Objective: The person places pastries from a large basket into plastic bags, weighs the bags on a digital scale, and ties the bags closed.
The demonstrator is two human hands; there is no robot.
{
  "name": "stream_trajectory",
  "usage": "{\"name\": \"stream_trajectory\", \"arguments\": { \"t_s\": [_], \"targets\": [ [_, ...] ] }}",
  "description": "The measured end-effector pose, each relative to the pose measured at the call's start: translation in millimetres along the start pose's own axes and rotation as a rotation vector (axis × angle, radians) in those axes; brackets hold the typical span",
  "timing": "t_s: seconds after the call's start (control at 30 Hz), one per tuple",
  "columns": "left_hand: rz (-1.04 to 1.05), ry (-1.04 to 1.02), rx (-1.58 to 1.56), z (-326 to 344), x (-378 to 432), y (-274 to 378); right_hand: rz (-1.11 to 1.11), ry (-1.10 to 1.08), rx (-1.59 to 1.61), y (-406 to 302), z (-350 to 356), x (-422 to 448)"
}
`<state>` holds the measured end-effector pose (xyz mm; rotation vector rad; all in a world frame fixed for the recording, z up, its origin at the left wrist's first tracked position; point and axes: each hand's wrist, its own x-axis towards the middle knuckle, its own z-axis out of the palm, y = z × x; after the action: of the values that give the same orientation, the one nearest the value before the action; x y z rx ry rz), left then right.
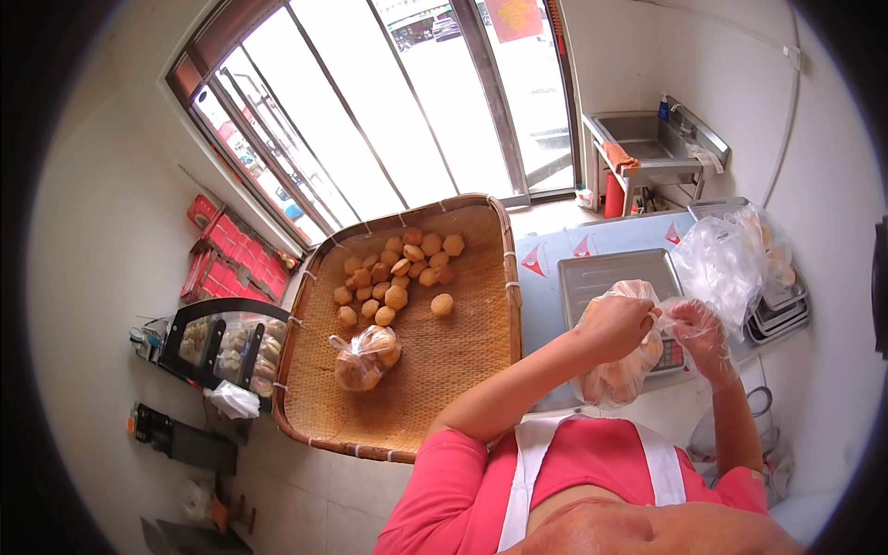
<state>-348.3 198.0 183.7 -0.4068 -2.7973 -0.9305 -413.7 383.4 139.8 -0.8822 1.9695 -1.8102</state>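
My bare left hand [621,325] grips the gathered neck of a clear plastic bag [610,378] filled with round baked buns or cakes. My right hand [697,333], in a thin clear plastic glove, is close beside it, its curled fingers pinching the film at the bag's top. The bag hangs in front of a shallow metal tray [610,267] and partly hides a keypad [671,354]. To the left, a large woven bamboo tray [430,388] holds several loose golden pastries [397,297] and one knotted clear bag of pastries [368,357].
A table [544,312] with blue film carries crumpled plastic bags [718,260] and stacked metal trays [780,319] at right. Beyond stand a steel sink [642,139] and a fire extinguisher [613,195]. Red boxes [239,253] and a display case [222,347] are at left.
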Motion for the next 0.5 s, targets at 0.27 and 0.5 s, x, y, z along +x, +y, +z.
{"name": "stream_trajectory", "arguments": {
  "t_s": [0.27,0.5],
  "targets": [
    [0.180,0.425,-0.042,8.8,16.3,-8.3,-0.018,-0.299,0.494,9.8,27.9,50.1],
    [0.052,0.673,-0.122,12.9,21.6,-47.1,0.181,-0.018,1.031,15.2,45.3,88.1]
  ]
}}
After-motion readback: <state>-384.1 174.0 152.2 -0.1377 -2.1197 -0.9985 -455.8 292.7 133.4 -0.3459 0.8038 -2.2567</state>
